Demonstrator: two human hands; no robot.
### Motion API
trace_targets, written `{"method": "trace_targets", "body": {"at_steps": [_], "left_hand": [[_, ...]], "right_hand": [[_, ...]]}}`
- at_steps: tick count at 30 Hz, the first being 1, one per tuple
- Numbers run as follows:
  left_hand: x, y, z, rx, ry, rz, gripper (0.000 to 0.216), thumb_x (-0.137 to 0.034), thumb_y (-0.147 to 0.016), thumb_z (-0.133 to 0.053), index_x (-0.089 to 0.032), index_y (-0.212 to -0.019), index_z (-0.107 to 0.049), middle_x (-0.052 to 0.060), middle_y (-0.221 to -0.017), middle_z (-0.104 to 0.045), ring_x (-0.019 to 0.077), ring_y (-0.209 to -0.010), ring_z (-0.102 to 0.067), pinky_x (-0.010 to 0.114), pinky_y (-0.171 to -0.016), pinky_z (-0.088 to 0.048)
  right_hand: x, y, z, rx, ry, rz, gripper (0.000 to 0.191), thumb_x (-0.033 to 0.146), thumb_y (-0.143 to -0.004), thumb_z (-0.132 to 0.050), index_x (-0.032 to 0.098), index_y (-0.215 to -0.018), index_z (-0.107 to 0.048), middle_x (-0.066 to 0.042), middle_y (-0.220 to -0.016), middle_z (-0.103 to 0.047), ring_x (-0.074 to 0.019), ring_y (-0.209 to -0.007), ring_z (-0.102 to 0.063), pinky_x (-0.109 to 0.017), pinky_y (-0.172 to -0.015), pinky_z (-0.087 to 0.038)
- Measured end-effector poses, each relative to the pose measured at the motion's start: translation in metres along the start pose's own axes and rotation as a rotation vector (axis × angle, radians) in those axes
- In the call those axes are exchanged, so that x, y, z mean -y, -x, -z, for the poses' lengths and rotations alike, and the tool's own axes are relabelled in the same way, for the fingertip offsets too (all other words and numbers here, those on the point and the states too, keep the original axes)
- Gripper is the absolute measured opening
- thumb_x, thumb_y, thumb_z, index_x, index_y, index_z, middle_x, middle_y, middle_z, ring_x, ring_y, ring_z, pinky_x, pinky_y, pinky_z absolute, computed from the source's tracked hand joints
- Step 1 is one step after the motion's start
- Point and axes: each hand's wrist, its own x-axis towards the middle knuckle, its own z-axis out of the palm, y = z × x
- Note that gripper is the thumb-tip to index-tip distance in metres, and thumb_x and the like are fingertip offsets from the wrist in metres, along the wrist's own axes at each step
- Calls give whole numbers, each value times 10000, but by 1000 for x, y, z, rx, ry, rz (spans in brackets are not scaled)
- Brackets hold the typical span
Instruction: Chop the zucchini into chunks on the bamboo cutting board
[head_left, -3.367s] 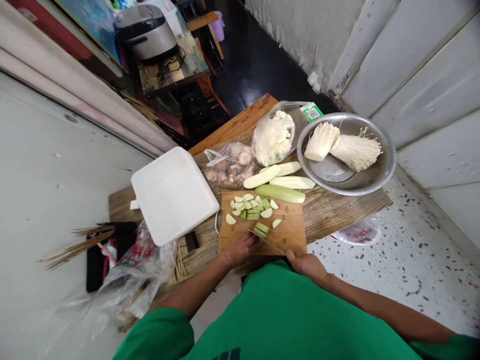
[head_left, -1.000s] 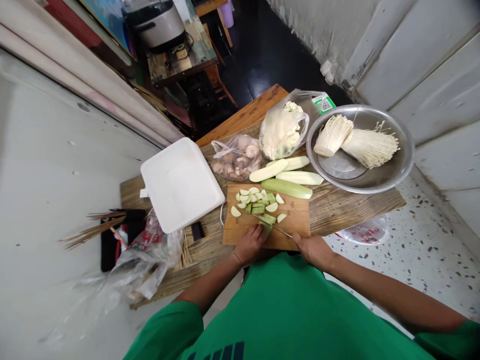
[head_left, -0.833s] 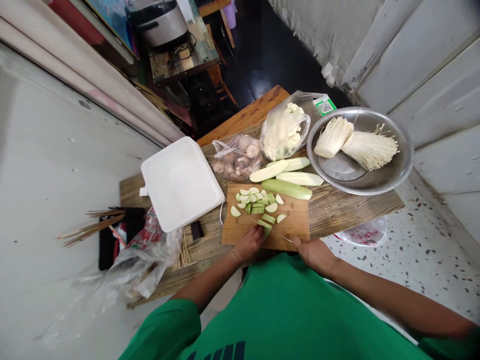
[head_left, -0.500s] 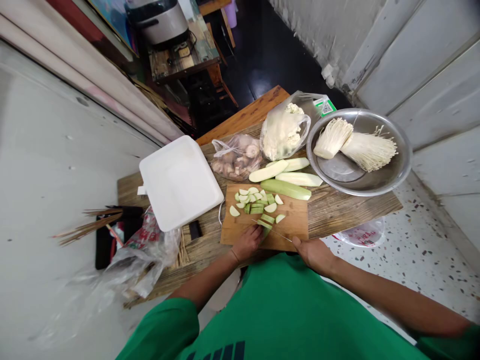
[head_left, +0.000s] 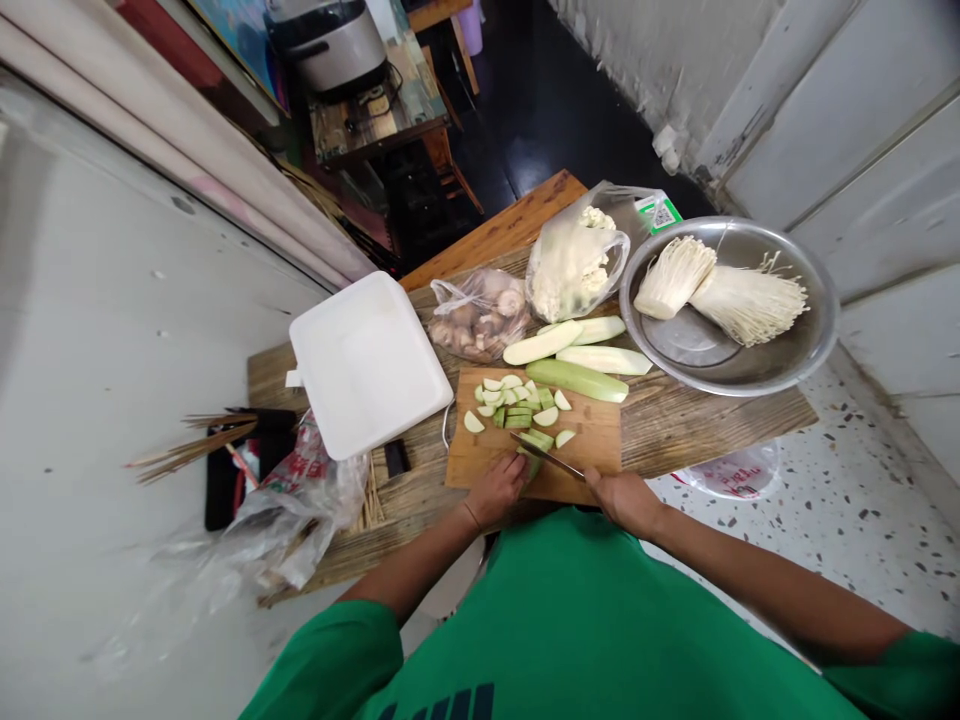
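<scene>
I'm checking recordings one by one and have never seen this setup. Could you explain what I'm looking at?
There is no machine here: these are a person's two bare hands, seen by one camera worn on the head, looking forward and down. The right hand has a knife in its grip. The left hand holds a green vegetable piece on a cutting board. Small cut pieces lie on the board too. The wooden table also bears longer vegetable lengths, a bag of mushrooms, a bag of what looks like cauliflower, a white tray or lid, and a metal bowl holding long, thin mushrooms.
</scene>
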Motion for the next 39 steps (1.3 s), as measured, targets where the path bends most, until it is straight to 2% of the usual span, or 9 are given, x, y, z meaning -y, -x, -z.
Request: {"method": "trace_targets", "body": {"at_steps": [3, 8, 14, 24, 28, 32, 35, 39], "left_hand": [[0, 2, 0, 8, -6, -7, 389, -180, -1027, -397, -140, -1345, -616, 142, -1303, -673, 265, -1255, -602, 402, -1046, -538], [-2, 0, 6, 37, 29, 22, 382, -183, -1028, -415, -163, -1346, -624, 125, -1319, -673, 256, -1258, -602, 385, -1041, -540], [-4, -1, 14, 75, 34, 20, 414, -187, -1027, -426, -154, -1409, -584, 140, -1375, -644, 262, -1291, -582, 400, -1067, -529], [-4, -1, 1, -54, 36, 11, 383, -221, -1064, -383, -151, -1343, -636, 149, -1298, -679, 258, -1284, -588, 407, -1067, -536], [-11, 4, -5, -102, -28, 69, 369, -319, -1061, -449, -140, -1323, -638, 162, -1256, -690, 271, -1229, -627, 416, -1030, -558], [-22, 10, -3, -49, -44, 197, 449, -366, -1037, -512, -160, -1434, -553, 186, -1337, -647, 306, -1240, -623, 440, -992, -566], [-26, 6, -2, -38, -29, 246, 434, -361, -1039, -509, -166, -1423, -559, 188, -1340, -645, 302, -1247, -621, 426, -972, -573], [-24, -4, -7, -96, -28, 251, 400, -369, -1036, -522, -157, -1365, -605, 175, -1316, -656, 296, -1250, -614, 418, -987, -572]], "right_hand": [[8, 9, 16, 70, 34, -14, 405, 159, -928, -447, 145, -1310, -582, -129, -901, -775, -251, -782, -728, -291, -671, -455], [20, 21, 27, 57, 24, -7, 375, 143, -931, -452, 157, -1281, -588, -137, -892, -774, -268, -813, -734, -302, -668, -454], [19, 21, 22, 108, -9, -22, 404, 156, -931, -445, 157, -1304, -601, -139, -895, -780, -292, -786, -722, -326, -661, -473], [13, -4, -4, 116, -7, -28, 429, 151, -964, -446, 138, -1380, -551, -160, -1010, -786, -271, -866, -747, -311, -697, -477], [-3, -12, 0, 89, -36, 17, 362, 227, -972, -482, 139, -1313, -567, -122, -950, -781, -245, -813, -736, -282, -660, -450], [-17, -16, 9, 6, -43, 40, 327, 307, -1042, -377, 135, -1222, -589, -120, -920, -769, -239, -820, -724, -284, -659, -413], [-17, -14, 17, 4, 2, 46, 325, 314, -1026, -412, 126, -1232, -577, -116, -868, -760, -249, -794, -721, -290, -629, -382], [-7, -5, 27, 14, 37, 47, 326, 262, -991, -460, 127, -1269, -565, -117, -876, -764, -247, -766, -722, -286, -606, -377]]}}
